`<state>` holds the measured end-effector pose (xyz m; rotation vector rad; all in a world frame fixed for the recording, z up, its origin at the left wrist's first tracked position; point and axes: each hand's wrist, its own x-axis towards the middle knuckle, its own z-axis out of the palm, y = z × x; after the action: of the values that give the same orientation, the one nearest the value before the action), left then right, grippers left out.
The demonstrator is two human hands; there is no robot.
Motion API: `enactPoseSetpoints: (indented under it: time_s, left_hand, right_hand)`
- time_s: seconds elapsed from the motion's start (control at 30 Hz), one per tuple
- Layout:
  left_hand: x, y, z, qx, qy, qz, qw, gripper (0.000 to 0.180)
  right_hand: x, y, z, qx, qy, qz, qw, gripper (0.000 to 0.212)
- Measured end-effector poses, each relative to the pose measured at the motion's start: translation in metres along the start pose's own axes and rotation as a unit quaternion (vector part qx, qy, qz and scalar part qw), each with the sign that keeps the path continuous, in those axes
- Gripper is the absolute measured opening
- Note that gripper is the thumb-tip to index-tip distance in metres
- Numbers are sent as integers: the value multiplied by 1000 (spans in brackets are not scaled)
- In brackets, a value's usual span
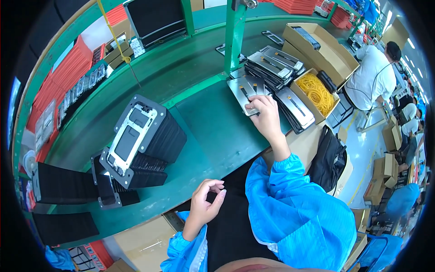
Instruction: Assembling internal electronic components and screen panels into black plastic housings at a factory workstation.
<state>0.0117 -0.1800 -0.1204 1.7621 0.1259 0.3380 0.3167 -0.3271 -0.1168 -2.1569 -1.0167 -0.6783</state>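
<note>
My right hand [266, 115] reaches over a silver metal plate [238, 93] on the green bench. Its thumb and fingers are pinched together at the plate; what lies between them, if anything, is hidden. Slim dark strips [255, 88] with orange-yellow ends lie on that plate beside the fingertips. Near the bench's front edge, my left hand [206, 202] hovers with curved fingers, thumb apart, holding nothing. To its upper left stands a tall stack of black trays [165, 138], topped by a white-and-silver phone-sized frame [129, 138].
Stacked metal plates [272, 65] sit behind my right hand, more plates [294, 109] to its right. A carton of yellow rubber bands [316, 93] adjoins a larger cardboard box [326, 50]. A green post [234, 41] rises from the bench. A black bag [327, 158] lies at the right.
</note>
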Motion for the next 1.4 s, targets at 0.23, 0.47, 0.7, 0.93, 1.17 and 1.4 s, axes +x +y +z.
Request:
enactPoseSetpoints:
  time_s: [0.23,0.47,0.7,0.93,1.17,1.4]
  left_hand:
    - [-5,-17,-4,-16,-6,-18,1000,27]
    - [13,-3,5,-185,21,-49,981,56]
    - [41,27,-8,-325,1,8,946,89]
    - [33,17,-42,-503,-38,91,858,102]
    - [9,51,-64,-306,60,24,950,87]
    - [3,76,-102,-343,-2,153,927,82]
  right_hand:
    - [7,10,-24,131,-32,35,990,22]
    - [-16,-68,-37,212,113,-175,955,21]
    - [-21,-149,-40,391,-113,-270,872,29]
    - [17,-170,-39,521,-109,-68,844,39]
    - [45,-171,-18,489,-554,-226,635,40]
    - [116,-209,-40,652,-408,-208,604,46]
